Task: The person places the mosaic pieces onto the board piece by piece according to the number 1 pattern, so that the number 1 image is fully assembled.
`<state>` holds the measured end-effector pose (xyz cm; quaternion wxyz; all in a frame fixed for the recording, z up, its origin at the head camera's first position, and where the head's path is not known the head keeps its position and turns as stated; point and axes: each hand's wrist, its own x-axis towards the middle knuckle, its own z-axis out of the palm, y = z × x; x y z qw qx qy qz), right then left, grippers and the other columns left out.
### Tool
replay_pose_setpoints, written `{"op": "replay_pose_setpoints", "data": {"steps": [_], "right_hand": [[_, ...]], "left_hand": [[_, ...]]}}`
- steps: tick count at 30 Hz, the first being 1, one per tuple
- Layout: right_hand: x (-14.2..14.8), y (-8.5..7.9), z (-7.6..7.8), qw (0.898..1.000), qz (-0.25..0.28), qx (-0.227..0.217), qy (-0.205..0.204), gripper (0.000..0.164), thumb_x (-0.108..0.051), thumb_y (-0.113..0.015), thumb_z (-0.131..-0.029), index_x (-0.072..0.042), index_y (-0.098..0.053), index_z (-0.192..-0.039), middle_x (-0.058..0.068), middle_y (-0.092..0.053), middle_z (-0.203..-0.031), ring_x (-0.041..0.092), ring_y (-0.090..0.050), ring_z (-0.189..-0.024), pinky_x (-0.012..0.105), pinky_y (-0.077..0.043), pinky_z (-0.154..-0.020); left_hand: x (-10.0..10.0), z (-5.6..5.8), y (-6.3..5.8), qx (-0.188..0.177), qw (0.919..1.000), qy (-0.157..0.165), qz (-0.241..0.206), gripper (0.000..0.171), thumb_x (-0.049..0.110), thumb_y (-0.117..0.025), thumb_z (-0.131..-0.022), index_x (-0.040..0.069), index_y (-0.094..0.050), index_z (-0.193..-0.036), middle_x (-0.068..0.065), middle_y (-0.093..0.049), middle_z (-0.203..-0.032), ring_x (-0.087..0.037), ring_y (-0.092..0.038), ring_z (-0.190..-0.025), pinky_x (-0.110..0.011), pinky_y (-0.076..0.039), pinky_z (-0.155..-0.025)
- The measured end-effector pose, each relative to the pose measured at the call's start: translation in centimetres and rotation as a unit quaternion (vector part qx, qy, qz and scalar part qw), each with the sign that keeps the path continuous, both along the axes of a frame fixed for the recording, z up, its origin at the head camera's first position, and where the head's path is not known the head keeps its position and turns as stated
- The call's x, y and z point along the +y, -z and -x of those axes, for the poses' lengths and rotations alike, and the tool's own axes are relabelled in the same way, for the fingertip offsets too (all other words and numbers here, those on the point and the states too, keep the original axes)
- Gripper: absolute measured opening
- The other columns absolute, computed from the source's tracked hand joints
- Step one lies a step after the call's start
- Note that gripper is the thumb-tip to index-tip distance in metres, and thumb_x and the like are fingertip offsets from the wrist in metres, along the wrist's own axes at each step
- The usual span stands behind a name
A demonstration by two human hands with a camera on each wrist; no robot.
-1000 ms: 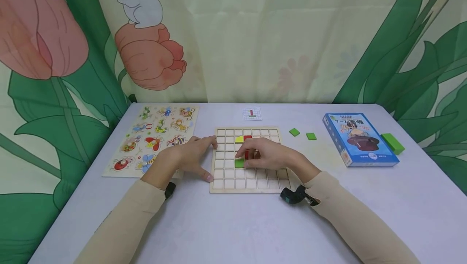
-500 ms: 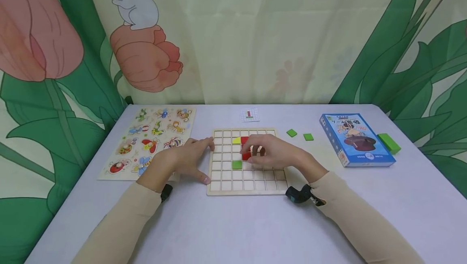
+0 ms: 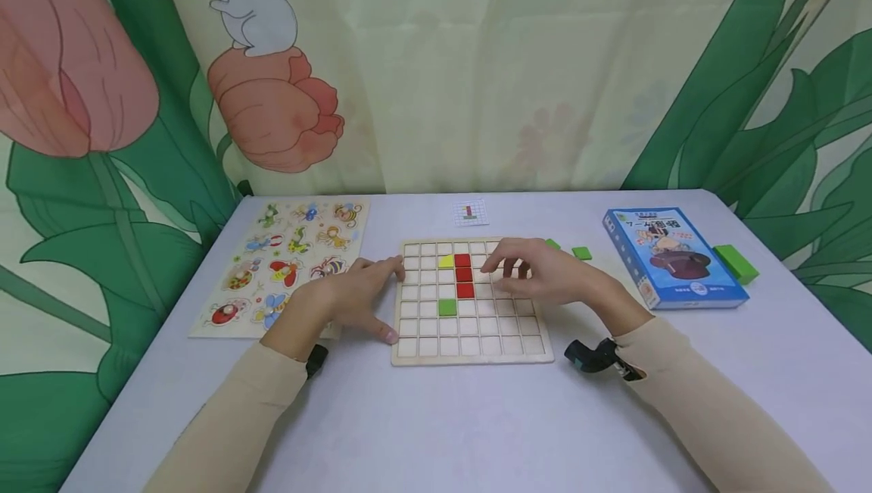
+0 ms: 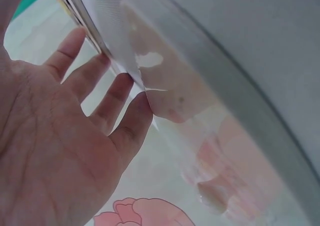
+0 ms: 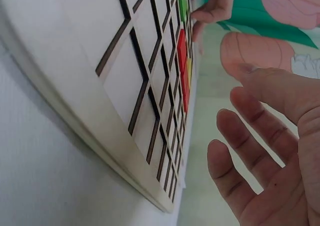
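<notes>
A wooden grid board (image 3: pixel 470 361) lies flat on the table. Three red tiles (image 3: pixel 464 275) stand in a column in its cells, with a yellow piece (image 3: pixel 446 261) left of the top one. One green tile (image 3: pixel 446 307) sits lower left of the column. My left hand (image 3: pixel 350 297) touches the board's left edge, fingers spread; the left wrist view shows its palm. Over the board's right part hovers my right hand (image 3: pixel 545 273), and the right wrist view shows its fingers (image 5: pixel 240 136) loosely bent with nothing held.
Behind the board lies a small pattern card (image 3: pixel 470 213). Two loose green tiles (image 3: pixel 581 253) are beyond my right hand, one partly covered by it. A blue box (image 3: pixel 688 262) and a green block (image 3: pixel 737 264) stand at right. An insect picture sheet (image 3: pixel 245 304) lies at left.
My right hand has moved right, off the tiles, and uncovered the red column. The green tile is in full view now. My left hand stays at the board's edge.
</notes>
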<state>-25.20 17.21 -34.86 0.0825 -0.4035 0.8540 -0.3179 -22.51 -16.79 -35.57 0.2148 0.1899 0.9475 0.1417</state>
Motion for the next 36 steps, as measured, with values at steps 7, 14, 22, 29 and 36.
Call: {"op": "replay_pose_setpoints", "data": {"steps": [7,14,22,29,36], "right_hand": [[2.2,-0.9,-0.3,0.999,0.007,0.030,0.024,0.027,-0.010,-0.076,-0.093,-0.014,-0.070,-0.120,0.006,-0.070,-0.114,0.016,-0.062,-0.093,0.034,-0.056,-0.078],[5.0,-1.4,-0.3,0.996,0.010,0.063,0.059,0.027,-0.011,-0.077,-0.093,-0.017,-0.071,-0.119,-0.003,-0.069,-0.114,0.014,-0.062,-0.096,0.031,-0.057,-0.077],[6.8,-2.2,0.2,0.992,0.026,0.098,0.070,0.029,-0.011,-0.075,-0.095,-0.016,-0.068,-0.122,0.000,-0.066,-0.119,0.011,-0.059,-0.104,0.032,-0.058,-0.082],[8.0,-2.0,0.3,0.989,0.016,0.092,0.117,0.033,-0.010,-0.076,-0.094,-0.017,-0.067,-0.125,0.001,-0.065,-0.124,0.013,-0.058,-0.111,0.037,-0.057,-0.089],[8.6,-1.0,0.6,0.987,0.028,0.103,0.117,0.035,-0.008,-0.074,-0.094,-0.013,-0.065,-0.128,0.003,-0.063,-0.126,0.017,-0.058,-0.113,0.032,-0.055,-0.090]], "left_hand": [[0.1,-0.1,0.2,-0.002,1.0000,0.000,-0.002,0.095,0.054,-0.093,-0.068,0.028,-0.040,-0.143,-0.004,-0.030,-0.167,-0.031,-0.026,-0.151,-0.058,-0.039,-0.111],[0.1,-0.6,0.2,-0.005,1.0000,-0.003,-0.008,0.094,0.053,-0.093,-0.069,0.029,-0.040,-0.143,-0.006,-0.033,-0.165,-0.031,-0.027,-0.151,-0.057,-0.039,-0.111],[0.2,0.1,-0.3,0.003,1.0000,0.004,0.000,0.093,0.052,-0.093,-0.070,0.029,-0.039,-0.143,-0.004,-0.037,-0.161,-0.030,-0.026,-0.150,-0.055,-0.038,-0.111],[0.2,0.1,-0.1,-0.007,1.0000,-0.004,-0.006,0.095,0.054,-0.093,-0.068,0.029,-0.039,-0.143,-0.006,-0.040,-0.160,-0.031,-0.027,-0.150,-0.058,-0.039,-0.110],[0.1,-0.2,0.2,0.006,0.9999,-0.008,-0.006,0.095,0.052,-0.094,-0.068,0.031,-0.040,-0.143,-0.003,-0.038,-0.162,-0.028,-0.027,-0.151,-0.055,-0.038,-0.112]]}}
